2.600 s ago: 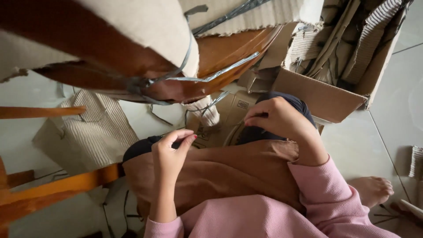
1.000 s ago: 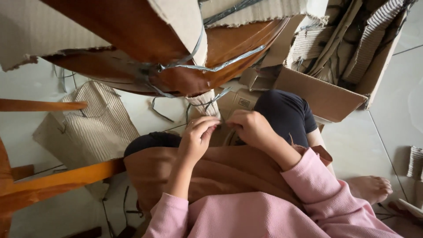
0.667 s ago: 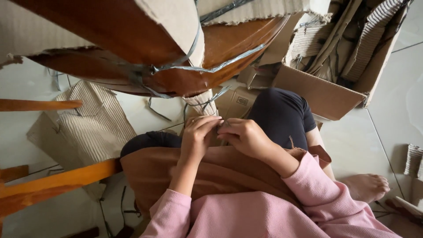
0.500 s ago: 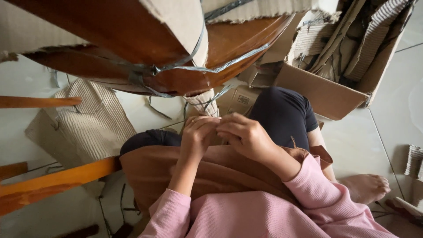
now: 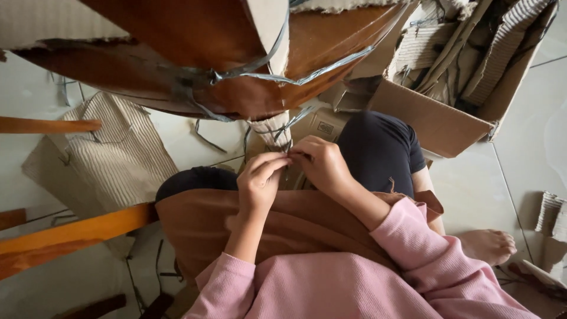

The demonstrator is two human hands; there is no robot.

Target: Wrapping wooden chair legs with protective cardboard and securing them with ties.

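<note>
1. The left hand is curled, its fingertips pinched together at the same spot as the right hand's; what sits between them is too small to make out.
2. The right hand is closed in a loose fist, with fingers pinching the lower end of a thin grey strap, just beside the left fingertips.
3. That strap runs up from the hands to a dark brown wooden panel held above the lap, where more grey straps cross it.
4. A cardboard wrap lies under the straps on the panel.
5. Both hands rest over the person's knees, above a brown skirt.
6. An open cardboard box of corrugated scraps stands to the right, and a corrugated sheet lies on the floor at left.
</note>
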